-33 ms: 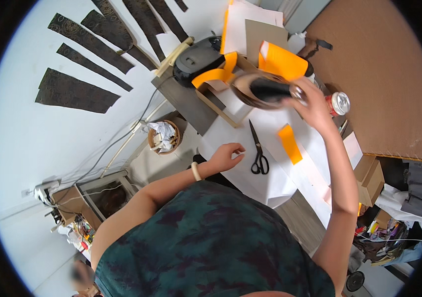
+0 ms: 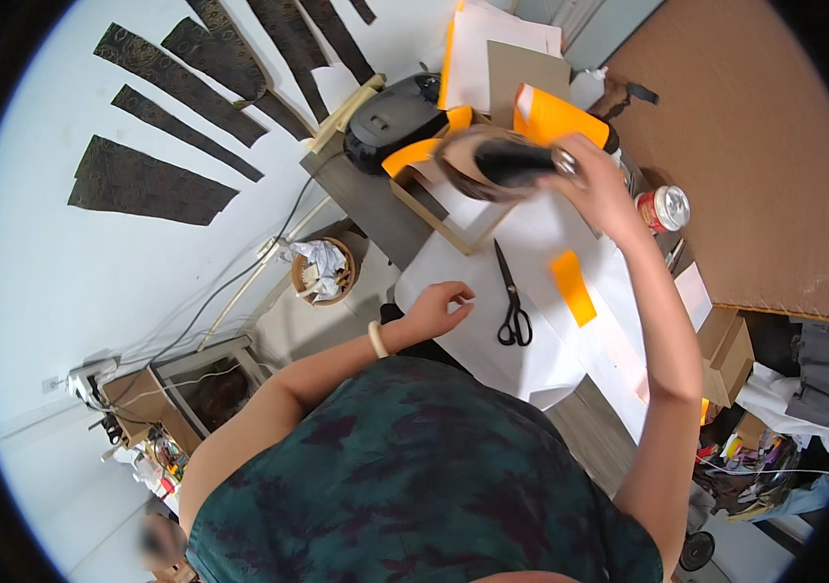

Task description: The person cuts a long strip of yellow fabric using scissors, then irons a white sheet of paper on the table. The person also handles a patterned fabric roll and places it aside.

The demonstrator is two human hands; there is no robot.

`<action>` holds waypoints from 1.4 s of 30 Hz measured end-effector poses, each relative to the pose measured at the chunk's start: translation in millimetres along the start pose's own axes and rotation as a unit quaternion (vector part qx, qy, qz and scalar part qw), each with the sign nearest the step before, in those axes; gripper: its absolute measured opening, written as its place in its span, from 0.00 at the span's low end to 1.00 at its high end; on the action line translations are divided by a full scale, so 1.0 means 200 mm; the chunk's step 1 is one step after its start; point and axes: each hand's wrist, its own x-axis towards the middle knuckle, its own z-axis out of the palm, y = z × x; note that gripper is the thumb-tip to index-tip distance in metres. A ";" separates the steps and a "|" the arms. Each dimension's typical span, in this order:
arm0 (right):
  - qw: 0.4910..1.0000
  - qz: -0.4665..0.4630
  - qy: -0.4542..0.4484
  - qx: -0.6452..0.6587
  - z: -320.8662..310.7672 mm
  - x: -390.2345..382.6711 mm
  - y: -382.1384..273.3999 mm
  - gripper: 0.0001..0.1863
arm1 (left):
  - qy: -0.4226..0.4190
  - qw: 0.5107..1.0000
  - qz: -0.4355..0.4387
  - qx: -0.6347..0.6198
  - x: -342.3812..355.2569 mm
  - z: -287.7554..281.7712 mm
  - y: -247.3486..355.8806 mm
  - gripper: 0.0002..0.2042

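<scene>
My right hand is closed on one end of a blurred brown oval thing with a black middle; its kind is not clear. It is held over the far part of the white-covered table, by the open box frame. My left hand hovers at the table's near left edge, fingers loosely bent and apart, holding nothing. To its right lie black-handled scissors, blades pointing away from me. An orange paper strip lies farther right.
A dark rounded machine stands at the back left of the table. Orange sheets and a drink can are behind my right hand. Left of the table sits a waste basket with crumpled paper. A cardboard box stands at the right.
My right hand and the brown oval thing have moved a little left. My left hand has shifted slightly left and remains empty.
</scene>
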 end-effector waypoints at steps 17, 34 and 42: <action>0.956 -0.103 -0.124 -0.243 0.99 1.61 0.35 0.16 | 0.170 0.976 -0.102 -0.095 -0.14 -0.75 -0.25 0.08; 0.841 0.416 0.343 -0.038 1.16 -1.03 0.25 0.10 | 0.174 0.982 0.062 0.043 0.76 -0.77 -0.23 0.06; 0.781 0.536 0.316 -0.051 1.22 -1.65 0.64 0.07 | -0.079 0.984 0.155 0.027 0.72 0.09 0.05 0.09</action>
